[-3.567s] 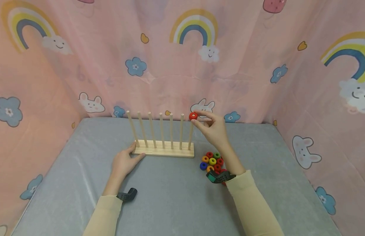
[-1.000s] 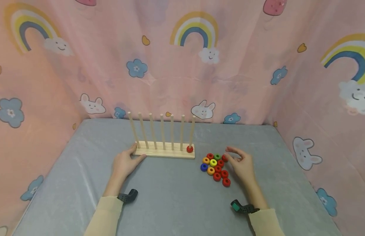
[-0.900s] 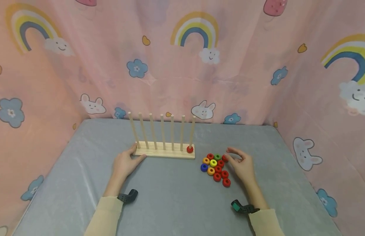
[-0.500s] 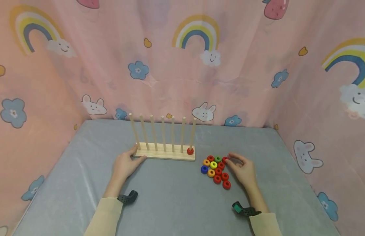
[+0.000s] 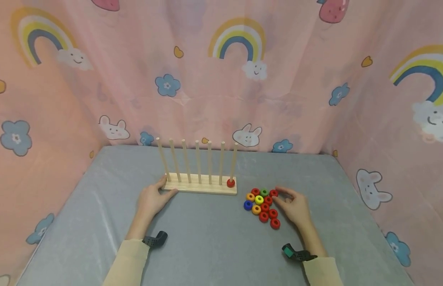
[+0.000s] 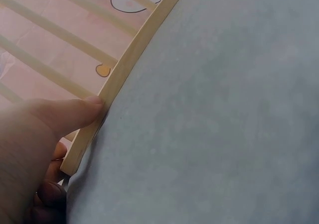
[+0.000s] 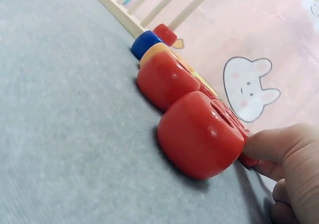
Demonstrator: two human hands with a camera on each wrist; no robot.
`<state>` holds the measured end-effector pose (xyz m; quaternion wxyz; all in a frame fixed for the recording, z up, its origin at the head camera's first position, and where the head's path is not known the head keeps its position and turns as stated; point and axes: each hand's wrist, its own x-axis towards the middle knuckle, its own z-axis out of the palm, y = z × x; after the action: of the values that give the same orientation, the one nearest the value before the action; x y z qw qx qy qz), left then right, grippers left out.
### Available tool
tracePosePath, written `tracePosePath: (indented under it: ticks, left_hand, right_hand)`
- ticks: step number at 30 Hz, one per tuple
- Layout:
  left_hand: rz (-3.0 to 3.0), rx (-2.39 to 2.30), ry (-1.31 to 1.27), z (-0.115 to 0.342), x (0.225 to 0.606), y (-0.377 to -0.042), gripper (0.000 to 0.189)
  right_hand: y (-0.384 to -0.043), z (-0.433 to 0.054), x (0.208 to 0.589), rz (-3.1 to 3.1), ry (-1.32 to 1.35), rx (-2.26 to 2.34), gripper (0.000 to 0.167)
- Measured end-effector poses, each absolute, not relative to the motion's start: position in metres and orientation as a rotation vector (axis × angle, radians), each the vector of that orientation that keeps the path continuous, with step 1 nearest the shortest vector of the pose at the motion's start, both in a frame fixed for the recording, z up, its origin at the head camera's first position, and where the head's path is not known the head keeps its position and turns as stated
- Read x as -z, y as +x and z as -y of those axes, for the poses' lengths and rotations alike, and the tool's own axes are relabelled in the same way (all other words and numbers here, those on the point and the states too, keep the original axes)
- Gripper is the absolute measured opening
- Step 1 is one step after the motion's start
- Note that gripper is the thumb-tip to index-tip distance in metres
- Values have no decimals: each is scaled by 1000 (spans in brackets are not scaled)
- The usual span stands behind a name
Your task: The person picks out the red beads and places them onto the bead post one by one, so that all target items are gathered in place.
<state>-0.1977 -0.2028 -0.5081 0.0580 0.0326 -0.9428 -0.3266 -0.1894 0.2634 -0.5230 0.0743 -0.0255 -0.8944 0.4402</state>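
In the head view a wooden rack (image 5: 200, 188) with a row of upright pegs stands on the table. One red bead (image 5: 231, 183) sits at the foot of its rightmost peg. My left hand (image 5: 151, 200) grips the rack's left end, thumb along the front edge of the base (image 6: 127, 62) in the left wrist view. My right hand (image 5: 295, 207) is at the far right of a bead cluster, thumb and index finger pinching a red bead (image 5: 273, 193) low at the table. In the right wrist view nearer red beads (image 7: 199, 137) mostly hide that bead.
Loose beads lie together right of the rack: several red ones (image 5: 264, 217), a green bead (image 5: 264, 192), a yellow bead (image 5: 259, 200), orange beads (image 5: 256, 209) and a blue bead (image 5: 248, 205). A grey cloth (image 5: 207, 238) covers the table; a patterned pink curtain (image 5: 207, 103) surrounds it.
The red bead held earlier at the top of the rightmost peg now rests at its foot. My right hand has come down to the cluster, its fingers closing about another red bead. Left hand unchanged.
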Motion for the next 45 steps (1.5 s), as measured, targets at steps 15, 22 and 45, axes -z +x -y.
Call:
tracePosePath:
  ticks: [15, 22, 45]
  left_hand:
    - [2883, 940, 97, 202, 508, -198, 77]
    - [2877, 944, 89, 202, 508, -199, 77]
    - [2893, 995, 104, 204, 509, -198, 78]
  right_hand:
    - [-191, -265, 522, 2708, -39, -1280, 37]
    - [-191, -264, 521, 2718, -78, -1252, 38]
    - [-188, -261, 524, 2705, -99, -1272, 39]
